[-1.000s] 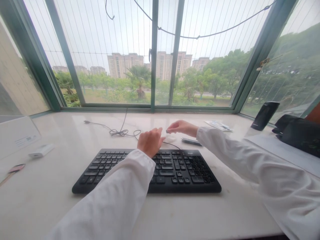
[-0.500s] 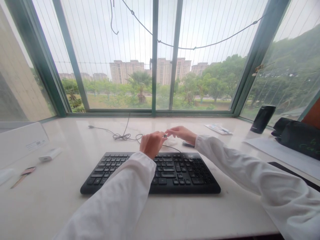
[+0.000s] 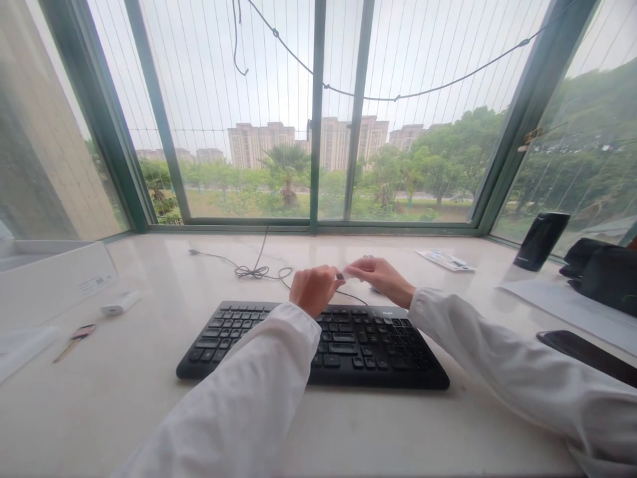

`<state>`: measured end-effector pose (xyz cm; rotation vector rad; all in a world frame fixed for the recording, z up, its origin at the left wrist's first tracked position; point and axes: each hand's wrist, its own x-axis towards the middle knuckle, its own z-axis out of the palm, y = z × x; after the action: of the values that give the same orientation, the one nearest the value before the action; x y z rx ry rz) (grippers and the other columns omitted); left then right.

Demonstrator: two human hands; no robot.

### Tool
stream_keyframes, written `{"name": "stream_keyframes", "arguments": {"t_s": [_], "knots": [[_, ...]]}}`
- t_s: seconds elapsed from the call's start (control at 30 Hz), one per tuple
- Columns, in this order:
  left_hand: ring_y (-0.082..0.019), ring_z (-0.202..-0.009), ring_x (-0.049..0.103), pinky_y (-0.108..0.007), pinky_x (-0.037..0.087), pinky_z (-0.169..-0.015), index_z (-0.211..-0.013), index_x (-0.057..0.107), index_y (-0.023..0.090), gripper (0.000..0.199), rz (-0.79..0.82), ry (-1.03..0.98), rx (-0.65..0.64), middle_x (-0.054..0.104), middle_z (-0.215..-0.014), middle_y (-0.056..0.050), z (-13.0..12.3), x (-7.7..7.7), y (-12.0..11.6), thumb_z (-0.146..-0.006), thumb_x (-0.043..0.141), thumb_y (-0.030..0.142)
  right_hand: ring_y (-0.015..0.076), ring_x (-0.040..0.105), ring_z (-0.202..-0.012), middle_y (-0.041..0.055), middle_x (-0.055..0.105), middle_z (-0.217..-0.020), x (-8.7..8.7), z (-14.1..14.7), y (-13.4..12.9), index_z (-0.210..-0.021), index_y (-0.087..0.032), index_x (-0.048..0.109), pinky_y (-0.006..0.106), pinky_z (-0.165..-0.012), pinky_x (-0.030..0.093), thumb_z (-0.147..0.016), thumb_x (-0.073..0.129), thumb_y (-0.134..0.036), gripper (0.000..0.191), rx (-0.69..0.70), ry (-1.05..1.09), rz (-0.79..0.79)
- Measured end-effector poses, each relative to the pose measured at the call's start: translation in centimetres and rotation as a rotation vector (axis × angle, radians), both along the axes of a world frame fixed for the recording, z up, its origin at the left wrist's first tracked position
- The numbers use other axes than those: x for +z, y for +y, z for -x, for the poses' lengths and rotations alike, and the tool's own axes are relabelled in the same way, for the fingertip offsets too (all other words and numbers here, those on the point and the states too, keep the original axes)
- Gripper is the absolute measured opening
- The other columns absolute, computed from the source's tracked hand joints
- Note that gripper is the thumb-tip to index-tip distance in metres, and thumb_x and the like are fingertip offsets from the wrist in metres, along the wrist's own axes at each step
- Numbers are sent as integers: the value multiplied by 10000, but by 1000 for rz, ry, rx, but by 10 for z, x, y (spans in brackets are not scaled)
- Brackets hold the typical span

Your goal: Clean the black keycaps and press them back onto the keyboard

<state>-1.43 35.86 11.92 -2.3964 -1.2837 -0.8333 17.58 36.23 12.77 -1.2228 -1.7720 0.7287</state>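
Note:
A black keyboard [image 3: 343,348] lies on the white counter, partly covered by my left forearm. Above its back edge, my left hand [image 3: 314,289] pinches a small black piece [image 3: 340,275] that looks like a keycap, though it is too small to be sure. My right hand [image 3: 383,277] meets it from the right, thumb and fingers closed together at that piece. Something pale shows at the right fingertips; I cannot make out what it is. Behind my left hand runs the keyboard's thin dark cable [image 3: 253,271], looped and tied.
On the left are a white box [image 3: 74,275], a white adapter [image 3: 120,303] and a key [image 3: 74,342]. To the right stand a black cylinder [image 3: 542,240], a flat packet [image 3: 445,259], a black bag [image 3: 610,275] on paper, and a phone [image 3: 587,355]. A window closes off the back.
My view has turned slightly left, so everything sits further right. My right hand has come in closer over the pale thing, and its fingers now bend more toward the small black piece.

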Motion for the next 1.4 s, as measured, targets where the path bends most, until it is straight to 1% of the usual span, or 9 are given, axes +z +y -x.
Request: {"name": "stream_keyframes", "arguments": {"t_s": [0.13,0.23,0.4,0.57,0.77,0.97,1.17,1.3,1.4], "knots": [[-187,-672,653,-256,282,-517,-814,674,221,370,-13,-6,-22,718,-817,-4,-6,1,-9,-922,462,505,200,649,-824,57,739,-839,-3,5,-22,-831,-167,745,329,-800,476,-750,672,-515,365,122,130,-40],[-172,-675,649,-251,259,-516,-863,668,235,332,-31,-42,-36,722,-851,3,-10,0,-15,-930,463,488,204,671,-835,44,740,-832,-10,4,-24,-850,-178,701,344,-824,495,-712,731,-470,325,118,281,-40],[-143,-683,654,-255,264,-521,-944,678,270,277,-102,-103,-91,731,-918,27,-14,-3,-23,-933,479,463,171,683,-783,18,725,-788,-17,-2,-23,-1008,-185,615,326,-798,518,-644,811,-409,471,107,489,108],[-118,-704,662,-253,288,-545,-890,720,322,218,-111,-215,-153,739,-880,58,-17,-5,-27,-885,563,473,159,661,-637,5,686,-650,-19,-5,-28,-964,-154,621,310,-683,525,-617,813,-462,502,82,475,122],[-111,-758,672,-245,314,-576,-889,731,351,210,-60,-298,-121,742,-887,70,-22,-2,-36,-862,585,498,156,639,-612,-5,666,-626,-12,-8,-33,-920,-176,570,300,-624,504,-621,794,-492,489,63,452,67],[-101,-751,670,-247,323,-584,-855,749,333,260,-35,-295,-125,745,-853,50,-23,-3,-41,-857,574,526,121,546,-574,-47,588,-599,-7,-16,-37,-845,-195,538,253,-546,398,-591,811,-470,464,191,346,24],[-71,-667,639,-226,357,-604,-804,750,346,184,12,-340,-110,740,-838,92,-27,-3,-43,-827,636,488,108,477,-524,-74,513,-562,-8,-16,-37,-805,-221,449,239,-491,306,-635,779,-474,450,142,289,-3],[-73,-625,617,-223,366,-597,-814,750,346,184,7,-363,-86,736,-818,96,-28,-3,-43,-796,661,505,120,513,-522,-65,538,-547,-9,-14,-37,-786,-223,447,242,-488,328,-644,763,-482,433,86,322,3],[-75,-613,607,-223,368,-591,-826,753,353,167,0,-373,-80,733,-810,93,-28,-3,-41,-798,665,491,148,594,-582,-41,593,-573,-9,-14,-35,-796,-212,493,264,-551,422,-641,763,-497,421,84,378,54]]}}
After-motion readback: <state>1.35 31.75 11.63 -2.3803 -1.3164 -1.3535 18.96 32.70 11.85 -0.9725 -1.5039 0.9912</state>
